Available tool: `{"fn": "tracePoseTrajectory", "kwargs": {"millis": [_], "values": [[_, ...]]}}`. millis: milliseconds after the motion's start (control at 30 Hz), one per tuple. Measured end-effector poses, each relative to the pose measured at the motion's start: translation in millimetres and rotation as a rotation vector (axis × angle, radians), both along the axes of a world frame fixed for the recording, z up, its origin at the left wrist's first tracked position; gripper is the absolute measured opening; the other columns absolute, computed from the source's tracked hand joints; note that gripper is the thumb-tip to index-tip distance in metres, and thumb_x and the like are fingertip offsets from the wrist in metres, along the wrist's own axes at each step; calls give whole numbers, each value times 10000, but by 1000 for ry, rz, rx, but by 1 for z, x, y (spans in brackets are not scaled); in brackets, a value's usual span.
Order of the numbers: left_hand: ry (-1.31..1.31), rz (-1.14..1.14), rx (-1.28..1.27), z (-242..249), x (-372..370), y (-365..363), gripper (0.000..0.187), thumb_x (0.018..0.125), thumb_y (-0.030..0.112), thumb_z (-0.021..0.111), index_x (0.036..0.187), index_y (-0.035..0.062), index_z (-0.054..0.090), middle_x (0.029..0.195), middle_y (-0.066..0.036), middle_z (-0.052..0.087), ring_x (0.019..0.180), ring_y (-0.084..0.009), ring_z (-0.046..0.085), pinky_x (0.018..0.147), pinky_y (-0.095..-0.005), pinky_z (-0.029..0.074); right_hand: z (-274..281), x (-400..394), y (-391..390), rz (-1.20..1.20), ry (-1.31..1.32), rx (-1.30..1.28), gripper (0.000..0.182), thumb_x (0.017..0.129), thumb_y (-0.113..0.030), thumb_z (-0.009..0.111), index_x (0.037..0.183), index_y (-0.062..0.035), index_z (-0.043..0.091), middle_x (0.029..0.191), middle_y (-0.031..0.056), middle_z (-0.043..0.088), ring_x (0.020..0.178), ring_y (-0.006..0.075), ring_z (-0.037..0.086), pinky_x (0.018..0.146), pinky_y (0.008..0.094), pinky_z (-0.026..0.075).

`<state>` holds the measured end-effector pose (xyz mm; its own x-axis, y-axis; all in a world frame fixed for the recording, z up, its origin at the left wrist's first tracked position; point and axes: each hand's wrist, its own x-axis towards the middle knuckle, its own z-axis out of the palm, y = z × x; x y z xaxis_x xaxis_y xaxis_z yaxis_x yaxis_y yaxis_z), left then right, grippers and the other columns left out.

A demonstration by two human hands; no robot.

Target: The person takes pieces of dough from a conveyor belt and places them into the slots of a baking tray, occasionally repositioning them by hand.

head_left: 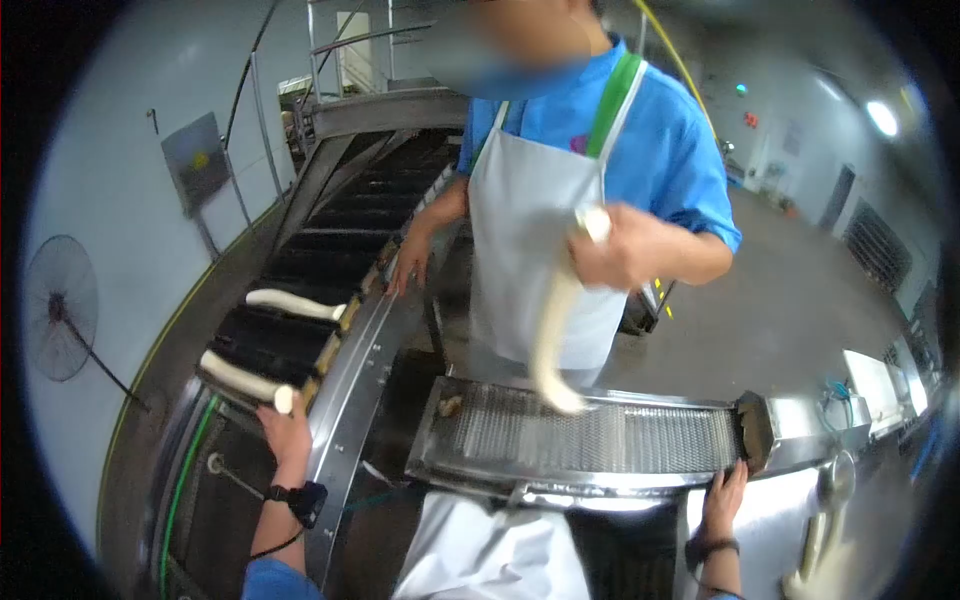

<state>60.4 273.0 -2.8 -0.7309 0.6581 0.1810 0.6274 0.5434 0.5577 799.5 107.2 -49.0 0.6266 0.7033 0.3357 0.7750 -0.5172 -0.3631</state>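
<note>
My left hand (pixel 287 437) reaches to the near end of a long pale stalk (pixel 240 376), with its fingers closed at that end. This stalk lies across the dark slatted conveyor (pixel 265 335), its kind not clear to me. A second pale stalk (pixel 295 302) lies one slat further up. My right hand (pixel 726 495) rests with fingers stretched out on the metal rim at the right end of the mesh belt (pixel 590 440). It holds nothing.
Across the mesh belt a co-worker in a white apron (pixel 535 230) holds another curved stalk (pixel 555 335), blurred; their other hand touches the conveyor's side rail (pixel 355 370). More pale stalks (pixel 815 545) lie at lower right. A fan (pixel 60 308) stands left.
</note>
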Motion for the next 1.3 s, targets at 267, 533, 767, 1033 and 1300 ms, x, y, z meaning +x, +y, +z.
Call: {"fn": "tracePoseTrajectory", "kwargs": {"millis": [267, 533, 767, 1033, 1300], "values": [[-25, -24, 30, 17, 12, -5, 948, 937, 536, 517, 1331, -282, 246, 1398, -452, 298, 1328, -509, 340, 1139, -456, 270, -20, 18, 19, 39, -101, -21, 514, 962, -210, 499, 1389, 53, 393, 1435, 276, 400, 1319, 434, 377, 1111, 462, 312], [-3, 9, 70, 8, 8, -2, 994, 913, 531, 565, 1335, -296, 210, 1403, -474, 260, 1373, -505, 276, 1166, -443, 227, -20, 29, 27, -21, -107, -45, 501, 963, -198, 492, 1370, 81, 410, 1417, 285, 420, 1308, 420, 408, 1116, 446, 317], [47, -29, -16, 13, 12, -4, 1020, 882, 535, 611, 1340, -287, 217, 1421, -445, 271, 1370, -497, 288, 1169, -425, 234, -17, 28, 29, -51, -69, -32, 516, 972, -208, 496, 1386, 80, 387, 1430, 278, 407, 1320, 411, 393, 1124, 448, 310], [63, -20, -40, 9, 9, -3, 1037, 878, 551, 603, 1355, -279, 204, 1432, -449, 248, 1386, -482, 273, 1177, -432, 218, -25, 41, 41, -104, -109, -11, 597, 950, -189, 529, 1439, 65, 298, 1438, 290, 385, 1328, 421, 386, 1128, 441, 310], [14, 2, -13, 21, 17, -7, 1029, 874, 546, 612, 1359, -270, 214, 1431, -438, 269, 1380, -484, 282, 1175, -425, 222, 6, 23, 56, -62, -60, -28, 601, 938, -179, 511, 1455, 33, 292, 1449, 306, 357, 1347, 433, 356, 1135, 449, 289]]}}
